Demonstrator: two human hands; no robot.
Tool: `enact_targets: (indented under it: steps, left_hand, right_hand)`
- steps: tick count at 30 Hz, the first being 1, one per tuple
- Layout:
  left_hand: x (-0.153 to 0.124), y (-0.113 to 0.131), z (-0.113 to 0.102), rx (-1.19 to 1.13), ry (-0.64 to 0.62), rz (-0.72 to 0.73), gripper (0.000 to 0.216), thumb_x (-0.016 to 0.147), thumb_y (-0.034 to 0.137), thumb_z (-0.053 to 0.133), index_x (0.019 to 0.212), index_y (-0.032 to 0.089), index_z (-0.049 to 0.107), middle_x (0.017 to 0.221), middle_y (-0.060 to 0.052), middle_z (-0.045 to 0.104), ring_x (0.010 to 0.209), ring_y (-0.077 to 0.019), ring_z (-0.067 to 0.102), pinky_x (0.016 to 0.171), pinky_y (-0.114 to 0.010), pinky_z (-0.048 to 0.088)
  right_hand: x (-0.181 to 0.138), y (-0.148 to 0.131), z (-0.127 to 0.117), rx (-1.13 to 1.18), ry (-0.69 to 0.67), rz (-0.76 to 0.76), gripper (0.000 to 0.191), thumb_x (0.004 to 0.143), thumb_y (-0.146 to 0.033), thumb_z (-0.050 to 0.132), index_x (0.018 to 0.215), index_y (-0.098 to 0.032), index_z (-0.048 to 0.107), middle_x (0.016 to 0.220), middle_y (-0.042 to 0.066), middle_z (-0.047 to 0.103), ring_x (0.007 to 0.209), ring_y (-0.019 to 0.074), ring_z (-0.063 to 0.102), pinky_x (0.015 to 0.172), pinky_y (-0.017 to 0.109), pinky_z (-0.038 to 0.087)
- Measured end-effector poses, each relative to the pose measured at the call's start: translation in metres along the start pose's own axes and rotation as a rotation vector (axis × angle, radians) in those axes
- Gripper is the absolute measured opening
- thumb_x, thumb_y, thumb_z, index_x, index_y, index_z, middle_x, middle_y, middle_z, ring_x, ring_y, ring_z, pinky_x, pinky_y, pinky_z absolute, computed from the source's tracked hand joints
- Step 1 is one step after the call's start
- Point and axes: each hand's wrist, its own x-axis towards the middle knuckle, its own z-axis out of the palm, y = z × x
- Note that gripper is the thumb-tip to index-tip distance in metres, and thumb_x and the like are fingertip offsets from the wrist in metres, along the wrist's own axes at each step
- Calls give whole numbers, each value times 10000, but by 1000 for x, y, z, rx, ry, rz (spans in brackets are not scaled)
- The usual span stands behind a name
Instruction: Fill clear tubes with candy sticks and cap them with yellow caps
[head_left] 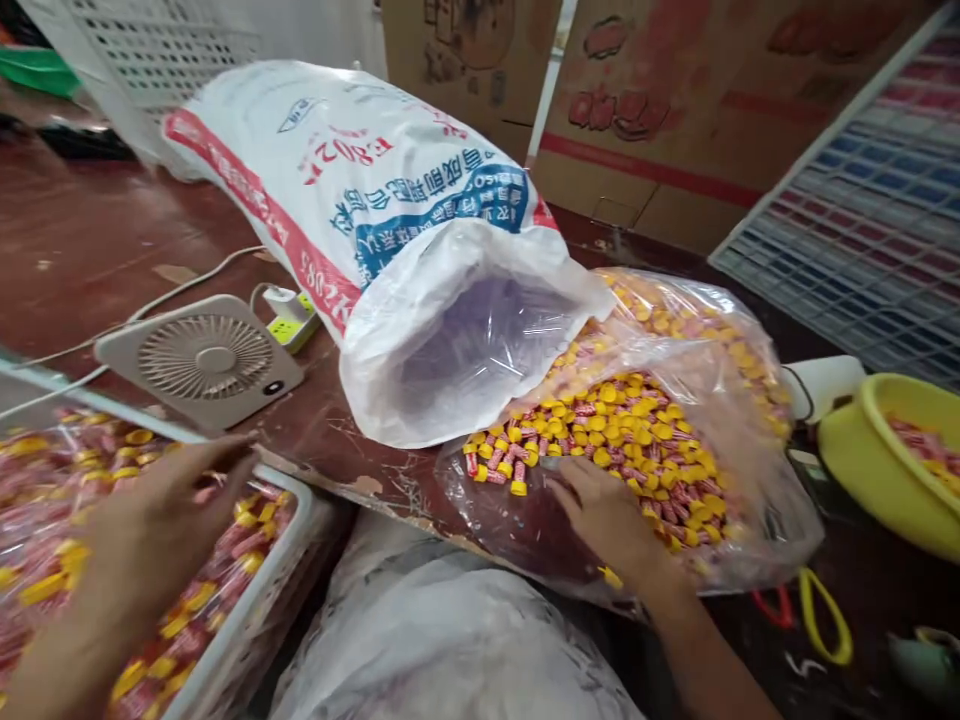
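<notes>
My left hand hovers over a white basket filled with small pink pieces with yellow caps. Its thumb and fingers are apart, somewhat blurred, with nothing visible held. My right hand is at the near edge of a heap of the same capped pieces, lying in a spread clear plastic bag. The right fingers are bent close together; whatever is between them cannot be made out. Just beyond, a white woven sack lies with its mouth facing me, its inside lined in pale plastic.
A small fan and a power strip with cables sit left of the sack. On the right are a yellow basin with more pieces and a yellow loop. Cardboard boxes and a wire rack stand behind.
</notes>
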Motion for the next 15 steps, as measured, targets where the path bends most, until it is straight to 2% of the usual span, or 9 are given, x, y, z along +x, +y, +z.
enact_targets:
  steps: [1, 3, 5, 7, 9, 11, 13, 15]
  left_hand:
    - [2, 28, 9, -62, 86, 107, 260, 918, 469, 570, 1106, 313, 658, 1015, 119, 745, 826, -163, 674, 776, -242, 493]
    - [13, 82, 28, -201, -80, 378, 220, 960, 351, 543, 1116, 266, 672, 1044, 17, 756, 930, -187, 684, 839, -263, 514]
    - [32, 125, 46, -76, -218, 484, 241, 988, 257, 481, 1106, 212, 686, 1058, -65, 745, 966, -223, 676, 850, -312, 522]
    - [56, 153, 62, 100, -302, 514, 299, 960, 109, 432, 1091, 155, 697, 1072, -139, 721, 998, -273, 656, 842, -372, 521]
    - [78, 168, 76, 179, -315, 483, 336, 914, 18, 400, 1040, 88, 705, 1055, -212, 694, 1038, -327, 632, 832, -424, 514]
    - [94, 173, 88, 194, -313, 427, 320, 895, -8, 402, 960, 45, 711, 1040, -258, 675, 1077, -360, 613, 839, -448, 506]
    - [103, 171, 97, 194, -336, 386, 286, 893, -4, 434, 905, 41, 716, 1067, -263, 672, 1101, -351, 607, 873, -435, 497]
    - [107, 167, 101, 173, -367, 369, 259, 903, 16, 462, 920, 41, 719, 1092, -246, 678, 1087, -321, 616, 895, -408, 493]
  right_hand:
    - [6, -8, 3, -9, 9, -2, 164, 1024, -234, 491, 922, -201, 615, 931, 55, 683, 812, 200, 674, 689, 288, 500]
    - [16, -21, 10, -32, 32, 6, 74, 1002, -200, 543, 1011, -194, 617, 1014, 67, 677, 870, 208, 680, 705, 287, 513]
    - [24, -31, 18, -69, 33, 22, 88, 981, -192, 588, 1066, -189, 612, 1050, 78, 669, 876, 215, 685, 677, 287, 518]
    - [29, -35, 26, -115, 15, 22, 94, 964, -187, 614, 1058, -189, 614, 1032, 79, 668, 849, 220, 686, 629, 285, 511]
    - [30, -34, 32, -127, 14, 5, 92, 952, -168, 616, 1040, -196, 619, 1017, 73, 671, 854, 220, 687, 628, 281, 512]
    - [25, -28, 34, -106, 58, -6, 123, 951, -154, 591, 1056, -211, 623, 1060, 72, 670, 854, 211, 685, 643, 281, 516]
    - [18, -16, 34, -65, 127, -24, 151, 963, -172, 551, 1079, -227, 630, 1127, 82, 654, 827, 206, 678, 632, 290, 512]
    - [13, 2, 34, 2, 164, -110, 152, 974, -210, 505, 1012, -231, 650, 1077, 95, 655, 835, 227, 674, 639, 313, 512]
